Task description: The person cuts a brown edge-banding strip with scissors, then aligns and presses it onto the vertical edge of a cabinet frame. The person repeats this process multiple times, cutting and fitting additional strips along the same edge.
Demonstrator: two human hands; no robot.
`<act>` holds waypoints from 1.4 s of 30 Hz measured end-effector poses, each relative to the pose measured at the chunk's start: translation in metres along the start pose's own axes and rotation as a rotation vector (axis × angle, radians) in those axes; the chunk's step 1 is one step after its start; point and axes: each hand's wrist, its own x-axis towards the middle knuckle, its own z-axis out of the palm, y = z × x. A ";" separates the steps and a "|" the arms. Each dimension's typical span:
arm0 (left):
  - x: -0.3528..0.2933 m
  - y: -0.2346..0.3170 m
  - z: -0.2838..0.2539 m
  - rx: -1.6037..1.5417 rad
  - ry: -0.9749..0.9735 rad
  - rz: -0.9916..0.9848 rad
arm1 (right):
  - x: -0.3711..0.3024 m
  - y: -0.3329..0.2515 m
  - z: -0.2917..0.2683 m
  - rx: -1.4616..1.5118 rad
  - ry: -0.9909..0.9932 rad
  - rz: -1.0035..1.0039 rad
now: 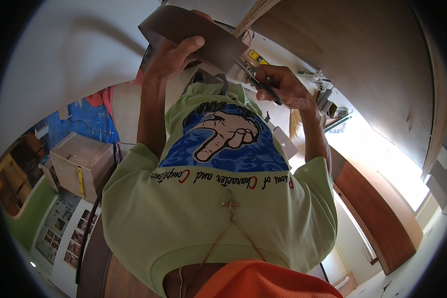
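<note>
A wide, flexible brown strip [211, 42], resembling edge banding, curves up and away in front of me at the top of the view. My left hand [170, 59] is closed on it, the thumb pressed along its near face and the fingers hidden behind. In my right hand [285, 87] is a pair of scissors [269, 91] with dark handles, the fingers wrapped around them. The scissor blades reach to the strip's right end; whether they touch or straddle it I cannot tell.
A large brown panel [342, 44] rises at the upper right, and a white surface [79, 54] fills the upper left. Below my hands lie a yellow tool [257, 57] and assorted items. A wooden box [79, 161] stands at left by a blue sheet [84, 121].
</note>
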 end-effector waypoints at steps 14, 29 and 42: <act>0.007 -0.011 0.009 -0.309 0.059 0.206 | 0.022 -0.002 0.034 -0.211 0.353 -0.323; -0.003 -0.025 0.017 -0.373 -0.006 0.244 | 0.021 -0.033 0.057 -0.161 0.645 -0.248; -0.005 -0.033 0.023 -0.409 -0.002 0.276 | 0.011 -0.044 0.056 -0.143 0.626 -0.068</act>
